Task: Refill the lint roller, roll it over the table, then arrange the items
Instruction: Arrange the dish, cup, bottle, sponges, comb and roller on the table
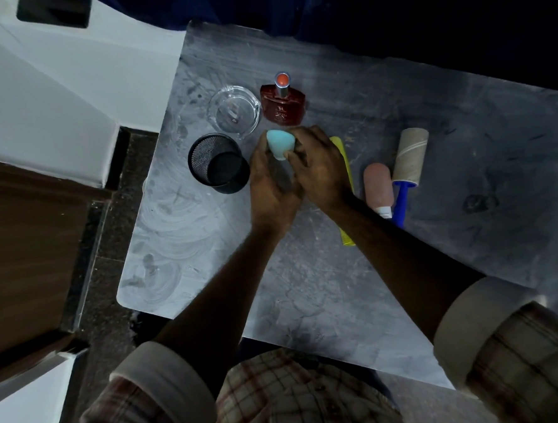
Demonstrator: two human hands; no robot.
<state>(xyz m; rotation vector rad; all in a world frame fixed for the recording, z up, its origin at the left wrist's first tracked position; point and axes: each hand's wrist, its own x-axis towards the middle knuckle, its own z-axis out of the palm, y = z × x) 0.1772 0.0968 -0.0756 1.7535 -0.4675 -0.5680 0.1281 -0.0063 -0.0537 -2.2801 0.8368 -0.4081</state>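
Note:
Both hands meet over the middle of the grey table [308,291] around a light blue, cone-shaped object [278,144]. My left hand [271,192] grips its lower dark part, and my right hand [321,169] closes on it from the right. To the right lies the lint roller [407,167], a brown cardboard-coloured roll on a blue handle. Beside it lies a pinkish cylinder with a white end [378,185]. A yellow flat item [343,161] lies partly under my right hand and forearm.
A black mesh cup [217,162] stands left of my hands. Behind it sit a clear glass ashtray [234,114] and a dark red perfume bottle [283,104]. The table's left edge drops to a dark floor; a white wall and wooden panel lie beyond.

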